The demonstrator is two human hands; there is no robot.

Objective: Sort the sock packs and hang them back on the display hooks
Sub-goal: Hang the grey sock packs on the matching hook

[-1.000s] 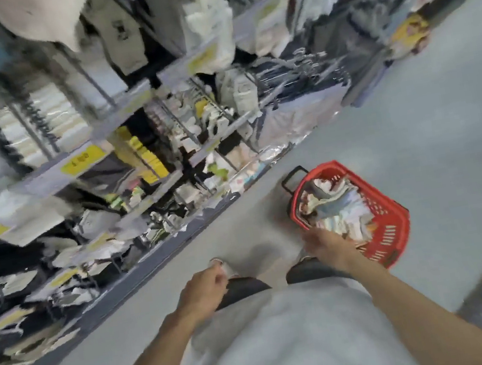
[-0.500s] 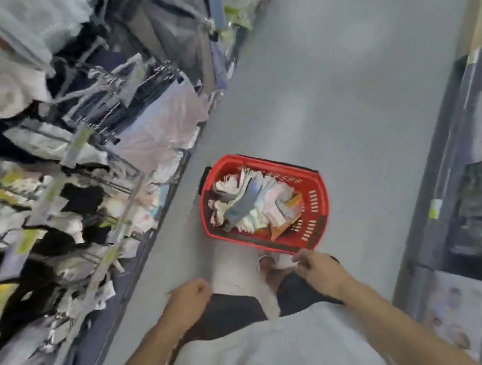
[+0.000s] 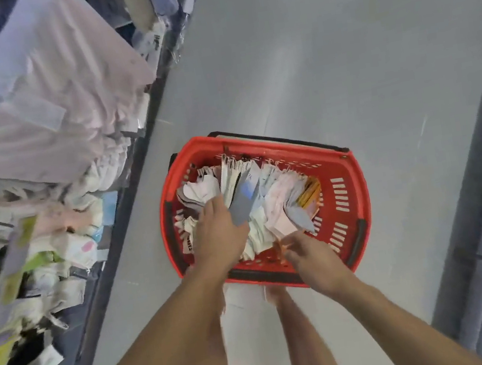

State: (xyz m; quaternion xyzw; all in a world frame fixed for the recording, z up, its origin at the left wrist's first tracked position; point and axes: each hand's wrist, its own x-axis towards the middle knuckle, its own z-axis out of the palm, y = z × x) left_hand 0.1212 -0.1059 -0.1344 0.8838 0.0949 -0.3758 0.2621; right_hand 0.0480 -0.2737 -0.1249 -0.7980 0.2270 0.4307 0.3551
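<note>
Both hands, down by the person's thighs half a second ago, are now reaching into the red plastic shopping basket, which is sitting on the pale grey floor. Mixed white, pink and grey sock packs are lying heaped inside the basket. The left hand is pushing its fingers among packs at the basket's left side. The right hand is touching packs at its near edge. Blur is hiding whether either grip is closing on a pack. Display shelving crowded with packs is standing left of the basket.
</note>
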